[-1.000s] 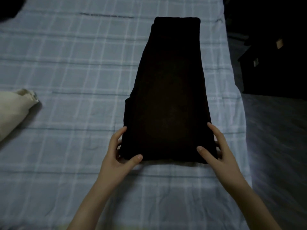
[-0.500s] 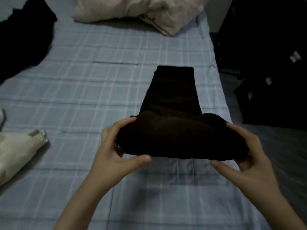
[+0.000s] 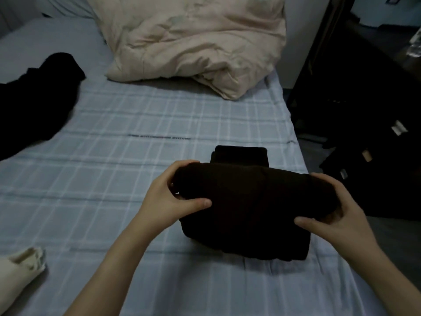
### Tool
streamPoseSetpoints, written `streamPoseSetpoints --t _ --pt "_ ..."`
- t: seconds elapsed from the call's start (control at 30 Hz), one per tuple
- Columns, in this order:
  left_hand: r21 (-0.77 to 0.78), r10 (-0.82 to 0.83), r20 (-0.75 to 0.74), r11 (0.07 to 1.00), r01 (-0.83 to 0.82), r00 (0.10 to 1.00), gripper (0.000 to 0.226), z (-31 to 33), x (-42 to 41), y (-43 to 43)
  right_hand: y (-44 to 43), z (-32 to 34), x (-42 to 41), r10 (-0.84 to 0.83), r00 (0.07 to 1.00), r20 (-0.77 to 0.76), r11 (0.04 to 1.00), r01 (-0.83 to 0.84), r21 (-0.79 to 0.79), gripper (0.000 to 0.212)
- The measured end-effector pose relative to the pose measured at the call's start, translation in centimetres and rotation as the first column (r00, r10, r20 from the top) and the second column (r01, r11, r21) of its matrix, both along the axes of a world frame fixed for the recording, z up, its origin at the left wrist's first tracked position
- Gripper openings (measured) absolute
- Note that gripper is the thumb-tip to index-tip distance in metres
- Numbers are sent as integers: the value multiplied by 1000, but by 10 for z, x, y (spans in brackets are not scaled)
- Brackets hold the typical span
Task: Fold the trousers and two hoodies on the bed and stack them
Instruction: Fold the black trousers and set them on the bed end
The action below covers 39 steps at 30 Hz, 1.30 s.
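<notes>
— Cream cloth first, at the far left: is that one of the hoodies?

— Probably. A cream garment with a ribbed cuff lies at the near left of the bed, and it looks unfolded. Farther up, a black garment lies in a heap, and I cannot tell what kind it is.

— And the hands?

— The left hand has its grip closed on the left end of a raised fold in the dark brown trousers. The thumb is on the near face and the fingers curl over the top. The right hand pinches the right end the same way.

— Where do the trousers lie?

— They lie on the blue checked sheet, toward the bed's right edge, straight in front of the person. Their long axis runs away from the body, toward the beige duvet. The narrow far end lies flat just beyond the knuckles. The held fold runs crosswise, from hand to hand.

— So what does the next move turn on?

— On that far end lying ahead of the grip, I think. The fold would have to travel forward and down onto it. Each hand holds one end, so neither is nearer, and the two would need to move level. Dark furniture stands just off the bed's right side.
</notes>
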<state>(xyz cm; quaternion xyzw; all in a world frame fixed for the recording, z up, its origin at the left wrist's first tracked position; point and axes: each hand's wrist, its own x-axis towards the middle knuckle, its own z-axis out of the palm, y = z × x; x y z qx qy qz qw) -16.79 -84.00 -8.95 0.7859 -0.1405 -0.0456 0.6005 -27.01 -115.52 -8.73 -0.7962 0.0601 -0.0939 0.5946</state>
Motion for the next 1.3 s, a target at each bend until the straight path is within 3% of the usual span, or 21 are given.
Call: streamPoseSetpoints --t 0.13,0.27,0.33,0.47,0.67,0.73,0.83,1.07,1.3 --pt "-27 11 -11 1000 -12 1000 64 -15 25 -4 -3 -6 30 -27 1000 5 994 27 -105 77" --pt "-30 77 3 997 -77 997 78 -33 48 -6 1 -19 57 1 1000 30 1000 -1 25 69" --pt "-116 77 17 990 -75 997 78 -43 55 -13 4 -28 68 -27 998 61 999 24 36 71" --pt "-157 98 61 984 -87 993 55 -64 70 -31 5 -43 86 -49 986 161 992 67 -105 73" --pt "-27 -50 106 998 53 993 27 -93 104 -44 -13 -63 111 52 991 121 972 -23 -232 33" --pt "-45 -90 42 995 92 995 21 -99 113 -44 -18 -70 117 71 995 66 983 -59 -175 33" --pt "-66 -122 -20 991 121 992 32 -102 125 -45 -27 -72 129 106 994 -6 993 -107 -57 43" --pt "-77 99 22 992 -97 995 34 -105 157 -57 -39 -82 177 -3 996 93 995 13 -99 41" --pt "-51 187 -88 980 -192 978 25 -140 164 -66 -46 -115 201 -19 1000 0 995 19 -101 34"
